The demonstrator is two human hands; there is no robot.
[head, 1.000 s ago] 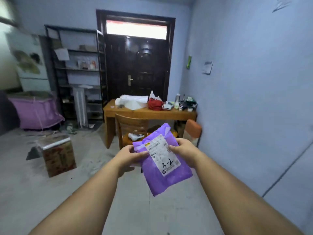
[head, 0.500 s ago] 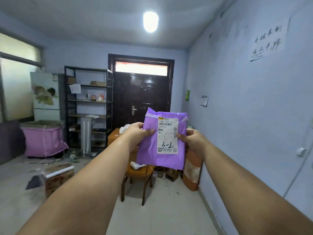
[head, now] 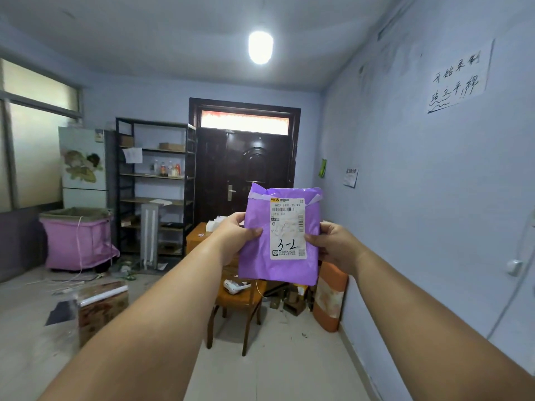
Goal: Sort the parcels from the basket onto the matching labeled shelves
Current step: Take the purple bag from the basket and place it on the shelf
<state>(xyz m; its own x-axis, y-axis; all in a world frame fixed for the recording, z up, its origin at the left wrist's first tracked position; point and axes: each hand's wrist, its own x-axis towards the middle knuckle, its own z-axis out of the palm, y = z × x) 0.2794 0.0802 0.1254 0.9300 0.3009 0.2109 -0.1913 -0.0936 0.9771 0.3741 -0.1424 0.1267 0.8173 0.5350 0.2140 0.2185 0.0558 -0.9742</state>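
You have the purple parcel (head: 278, 256) upright in mid-air at arm's length, your left hand (head: 234, 235) pinching its left edge and your right hand (head: 333, 244) its right. Read the handwritten "3-2" on the label (head: 288, 227), then carry it to the black shelves (head: 153, 186) by the door and find the matching tag.

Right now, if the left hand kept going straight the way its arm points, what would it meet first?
The left hand already grips the purple parcel. Carried straight on, it would likely reach the wooden desk just behind it, then the dark door; depth is hard to judge.
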